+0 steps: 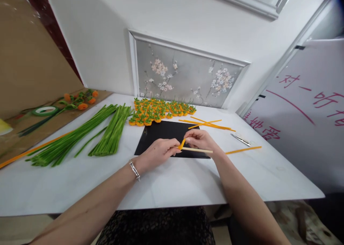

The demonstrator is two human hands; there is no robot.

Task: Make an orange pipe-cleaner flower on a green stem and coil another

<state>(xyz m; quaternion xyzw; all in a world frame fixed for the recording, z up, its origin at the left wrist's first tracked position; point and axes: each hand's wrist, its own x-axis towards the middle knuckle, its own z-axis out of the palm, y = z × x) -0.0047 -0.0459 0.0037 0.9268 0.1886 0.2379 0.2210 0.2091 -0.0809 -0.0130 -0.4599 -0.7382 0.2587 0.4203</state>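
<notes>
Over a black mat (158, 132) my two hands meet. My left hand (163, 150) is closed on a pale wooden stick (197, 150), which points to the right. An orange pipe cleaner (182, 144) bends around the stick at my left fingertips. My right hand (200, 139) pinches the upper end of that pipe cleaner, thumb against fingers. The stick's left end is hidden inside my left hand. Behind the mat stand many small orange pompom pumpkins (147, 121) with green tops and stems.
Two bundles of green pipe cleaners (110, 133) lie at left. Loose orange pipe cleaners (209, 124) and small scissors (240, 139) lie at right. Green tape (45, 111) and orange flowers (82, 106) rest on brown cardboard (34, 130). A whiteboard (303, 94) stands at right.
</notes>
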